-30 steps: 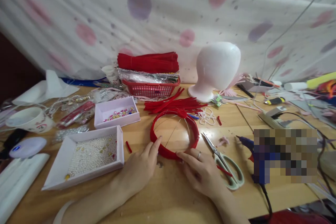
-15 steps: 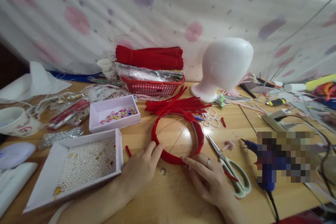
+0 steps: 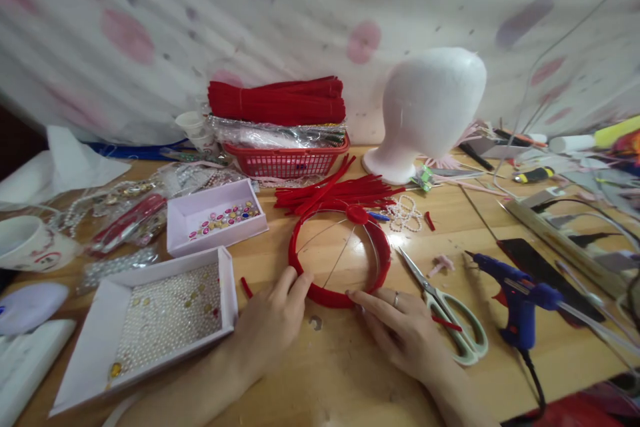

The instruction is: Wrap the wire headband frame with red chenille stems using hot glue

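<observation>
Basically no chg vs prev: L hand (image 3: pixel 273 319) pinches red fabric-wrapped hoop (image 3: pixel 327 296) near left, R hand (image 3: pixel 400 330) touches near right, grip unclear; so still steadying.

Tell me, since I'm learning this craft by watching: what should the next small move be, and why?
Probably press lightly on the ring's near edge with the right hand: its fingertips are on that edge, and the left hand, touching it too, could steady it. The glue gun lies apart from both hands.
</observation>
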{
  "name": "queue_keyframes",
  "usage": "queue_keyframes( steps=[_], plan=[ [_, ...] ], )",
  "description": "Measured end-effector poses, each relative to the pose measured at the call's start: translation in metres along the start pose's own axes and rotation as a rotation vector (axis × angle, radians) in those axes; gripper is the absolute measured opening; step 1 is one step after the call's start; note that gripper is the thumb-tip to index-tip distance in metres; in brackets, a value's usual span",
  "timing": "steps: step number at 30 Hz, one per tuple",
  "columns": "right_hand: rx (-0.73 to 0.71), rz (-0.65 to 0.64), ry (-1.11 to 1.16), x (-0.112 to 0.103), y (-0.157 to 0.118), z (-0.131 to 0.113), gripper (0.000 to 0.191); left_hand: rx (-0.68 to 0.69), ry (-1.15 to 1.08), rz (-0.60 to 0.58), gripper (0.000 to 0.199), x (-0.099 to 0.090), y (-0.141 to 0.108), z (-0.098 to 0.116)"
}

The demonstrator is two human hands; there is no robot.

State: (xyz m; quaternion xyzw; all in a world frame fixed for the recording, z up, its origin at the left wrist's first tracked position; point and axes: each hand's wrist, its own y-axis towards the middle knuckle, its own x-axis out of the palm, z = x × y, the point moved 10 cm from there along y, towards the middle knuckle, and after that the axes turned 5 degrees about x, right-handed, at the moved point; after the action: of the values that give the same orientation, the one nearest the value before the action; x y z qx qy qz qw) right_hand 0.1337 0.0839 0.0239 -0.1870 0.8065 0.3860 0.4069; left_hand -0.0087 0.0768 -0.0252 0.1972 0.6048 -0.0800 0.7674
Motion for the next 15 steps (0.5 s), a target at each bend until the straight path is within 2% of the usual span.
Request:
queue_keyframes(
  steps=[5,15],
  plan=[
    [0.011,0.005,0.032,0.001,0.001,0.002,0.031,-0.008,-0.064,0.086,0.034,-0.010,-0.001,0.001],
    [-0.002,0.005,0.026,0.002,0.000,0.001,0.027,-0.123,-0.146,-0.024,0.025,0.002,-0.001,-0.007]
  ],
)
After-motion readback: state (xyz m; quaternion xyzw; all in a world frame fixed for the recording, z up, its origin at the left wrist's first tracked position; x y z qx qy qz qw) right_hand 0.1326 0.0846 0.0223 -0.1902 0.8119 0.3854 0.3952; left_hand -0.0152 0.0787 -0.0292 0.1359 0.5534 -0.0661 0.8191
